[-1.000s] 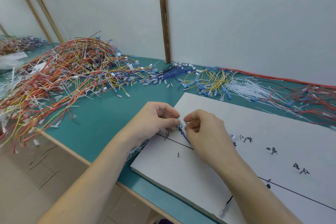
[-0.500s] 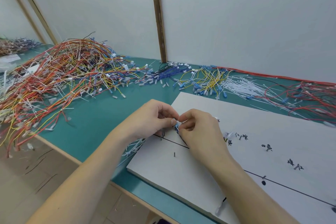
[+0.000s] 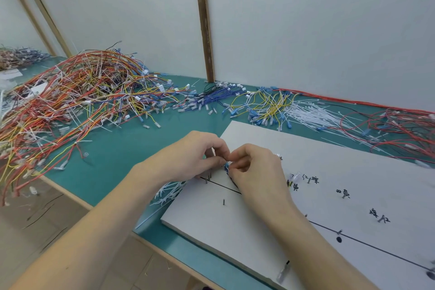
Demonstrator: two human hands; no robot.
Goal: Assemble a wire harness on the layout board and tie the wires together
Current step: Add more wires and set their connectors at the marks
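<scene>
The white layout board [image 3: 353, 172] lies on the green table, marked with a black line, small pins and handwritten labels. Both hands meet over its left end. My left hand [image 3: 195, 158] and my right hand [image 3: 254, 167] pinch the blue wire ends [image 3: 226, 167] between thumb and fingertips, just above two upright pins [image 3: 208, 178]. Most of the wire bundle is hidden under my right hand. A black wire with a clear terminal [image 3: 283, 271] hangs over the board's near edge.
A big tangle of red, orange and yellow wires [image 3: 70, 101] covers the table's left. Blue wires [image 3: 211, 96], yellow wires [image 3: 266, 106], white cable ties [image 3: 313, 117] and red wires [image 3: 400, 129] line the back. More white ties [image 3: 167, 193] lie under my left wrist.
The hands have stayed pinched together on the blue wire ends, with only small finger shifts. The view has shifted slightly.
</scene>
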